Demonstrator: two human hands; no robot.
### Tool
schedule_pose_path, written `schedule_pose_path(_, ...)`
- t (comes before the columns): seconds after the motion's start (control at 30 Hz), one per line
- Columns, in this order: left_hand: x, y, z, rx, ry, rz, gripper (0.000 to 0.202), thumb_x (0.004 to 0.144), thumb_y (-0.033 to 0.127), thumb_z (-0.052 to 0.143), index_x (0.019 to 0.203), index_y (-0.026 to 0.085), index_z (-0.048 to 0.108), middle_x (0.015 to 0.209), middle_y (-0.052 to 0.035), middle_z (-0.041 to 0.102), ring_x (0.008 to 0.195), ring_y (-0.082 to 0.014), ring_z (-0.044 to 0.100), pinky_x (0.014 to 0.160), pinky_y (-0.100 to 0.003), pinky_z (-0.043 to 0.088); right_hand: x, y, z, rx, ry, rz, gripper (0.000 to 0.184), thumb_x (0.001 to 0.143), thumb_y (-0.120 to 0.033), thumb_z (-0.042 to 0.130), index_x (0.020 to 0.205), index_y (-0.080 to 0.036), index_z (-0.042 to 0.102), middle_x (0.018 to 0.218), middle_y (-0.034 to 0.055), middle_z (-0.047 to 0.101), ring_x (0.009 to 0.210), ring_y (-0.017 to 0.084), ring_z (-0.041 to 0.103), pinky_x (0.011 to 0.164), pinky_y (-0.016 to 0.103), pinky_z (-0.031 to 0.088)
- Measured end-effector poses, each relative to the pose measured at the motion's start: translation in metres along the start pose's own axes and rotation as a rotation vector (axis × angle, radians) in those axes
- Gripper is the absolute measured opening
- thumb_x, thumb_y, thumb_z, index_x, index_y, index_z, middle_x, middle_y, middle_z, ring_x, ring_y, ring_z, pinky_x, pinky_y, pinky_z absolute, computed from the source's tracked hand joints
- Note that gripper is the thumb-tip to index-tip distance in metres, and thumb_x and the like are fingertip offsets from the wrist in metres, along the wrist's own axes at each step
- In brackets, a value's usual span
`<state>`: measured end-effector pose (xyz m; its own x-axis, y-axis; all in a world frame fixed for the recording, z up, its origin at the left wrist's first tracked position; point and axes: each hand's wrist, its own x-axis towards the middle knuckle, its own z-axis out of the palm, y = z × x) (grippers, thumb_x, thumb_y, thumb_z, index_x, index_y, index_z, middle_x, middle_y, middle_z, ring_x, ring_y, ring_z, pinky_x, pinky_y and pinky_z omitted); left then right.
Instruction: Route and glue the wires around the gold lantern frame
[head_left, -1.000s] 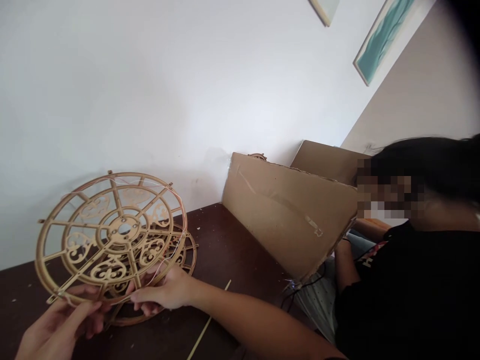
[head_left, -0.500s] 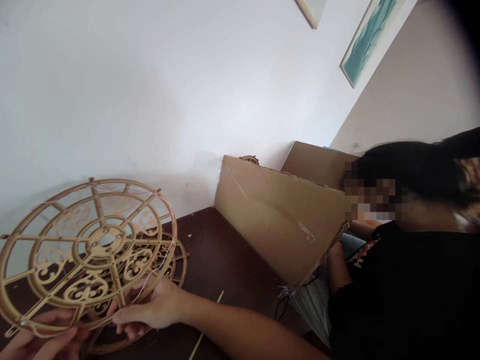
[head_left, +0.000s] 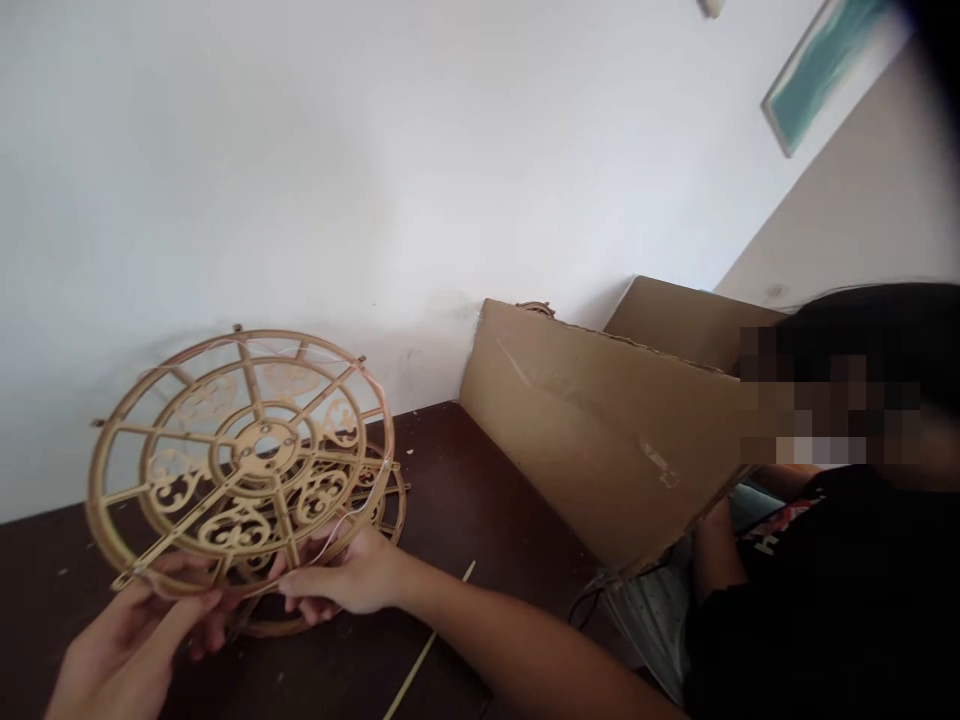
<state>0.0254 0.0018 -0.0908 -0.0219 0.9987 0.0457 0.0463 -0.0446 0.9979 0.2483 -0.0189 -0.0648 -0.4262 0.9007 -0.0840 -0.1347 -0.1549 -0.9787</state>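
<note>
Both of my hands hold a round gold openwork frame (head_left: 264,447), tilted up above the table, with spokes and scroll ornaments. My left hand (head_left: 139,630) grips its lower left rim, the thumb along the front edge. At the lower right rim, my right hand (head_left: 349,575) pinches the frame between thumb and fingers. A thin pale wire (head_left: 339,522) runs along the rim and hangs loosely near my right hand. Beneath lies another similar round frame (head_left: 396,490), mostly hidden by the held one and my hands.
A cardboard box (head_left: 592,430) stands on the dark table (head_left: 480,510) to the right, with another cardboard panel (head_left: 675,315) behind. A thin yellowish stick (head_left: 431,640) lies under my right forearm. A person in a black top (head_left: 817,600) sits beyond the box. The wall is close behind.
My view has turned left, so everything appears farther right. Both hands keep their hold on the gold frame, and its tilt looks much the same.
</note>
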Motion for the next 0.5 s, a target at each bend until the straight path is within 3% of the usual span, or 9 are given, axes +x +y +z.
schedule_pose_path(0.07, -0.009, 0.013, 0.002, -0.074, -0.060, -0.005, 0.045, 0.077, 0.051, 0.093, 0.103, 0.021, 0.073, 0.080, -0.0017, 0.077, 0.061, -0.0177, 0.064, 0.056, -0.029, 0.051, -0.006, -0.001, 0.003, 0.028, 0.023, 0.013, 0.077, 0.066, -0.074, 0.093, 0.101, -0.012, 0.066, 0.073, -0.0030, 0.063, 0.049, 0.004, 0.054, 0.047, 0.015, 0.045)
schedule_pose_path(0.2, -0.022, 0.031, 0.007, -0.224, -0.201, 0.025, 0.036, 0.081, 0.038, 0.089, 0.101, 0.019, 0.066, 0.072, -0.0003, 0.072, 0.051, -0.0152, 0.062, 0.051, -0.026, 0.044, -0.018, 0.006, 0.004, 0.066, 0.047, -0.028, 0.071, 0.074, -0.069, 0.091, 0.106, -0.012, 0.063, 0.074, -0.0017, 0.064, 0.051, 0.005, 0.054, 0.046, 0.015, 0.041)
schedule_pose_path(0.5, -0.028, 0.036, 0.001, -0.289, -0.286, -0.034, 0.030, 0.090, 0.041, 0.064, 0.104, 0.015, 0.072, 0.077, -0.0087, 0.076, 0.052, -0.0223, 0.068, 0.053, -0.032, 0.045, -0.029, 0.016, -0.010, 0.060, 0.052, -0.044, 0.057, 0.085, -0.058, 0.087, 0.109, -0.013, 0.061, 0.074, -0.0009, 0.064, 0.048, 0.006, 0.054, 0.045, 0.018, 0.043)
